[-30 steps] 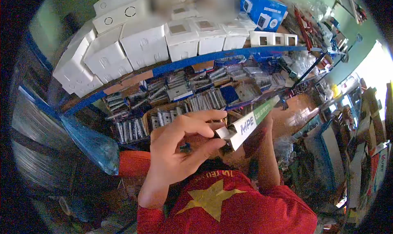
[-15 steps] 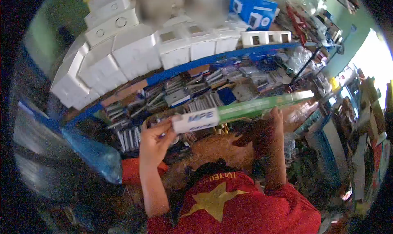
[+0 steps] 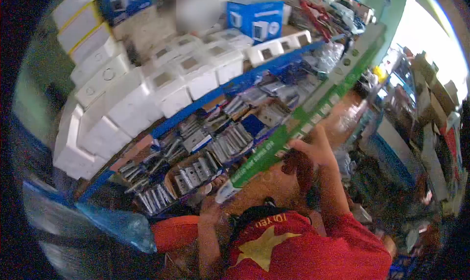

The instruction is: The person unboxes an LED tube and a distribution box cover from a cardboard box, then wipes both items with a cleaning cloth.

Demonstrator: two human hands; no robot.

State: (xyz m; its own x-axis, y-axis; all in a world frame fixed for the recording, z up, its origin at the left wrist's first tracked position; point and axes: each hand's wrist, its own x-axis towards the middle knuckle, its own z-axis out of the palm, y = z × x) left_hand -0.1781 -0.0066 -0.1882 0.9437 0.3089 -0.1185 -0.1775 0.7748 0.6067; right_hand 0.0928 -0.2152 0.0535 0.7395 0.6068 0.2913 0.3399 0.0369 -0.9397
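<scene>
In front of the blue-edged shelf (image 3: pixel 205 101), the long green-and-white box (image 3: pixel 262 158) is now tilted more, showing round marks. It is held in the right hand's (image 3: pixel 313 151) grip; the left hand's (image 3: pixel 210 212) cannot be told.

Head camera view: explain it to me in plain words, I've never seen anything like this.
There is no machine here. A person wears a camera on their head, looking forward and down, so their own red shirt fills the bottom of the picture. The dark, curved corners frame a very wide view.

The bare hands are the wearer's. The right hand holds a long green-and-white box, tilted up towards the right. The left hand is at its lower end, too blurred to tell its grip.

Beyond, a blue-edged shelf carries white boxes and a blue box; below it lie rows of small items.
</scene>
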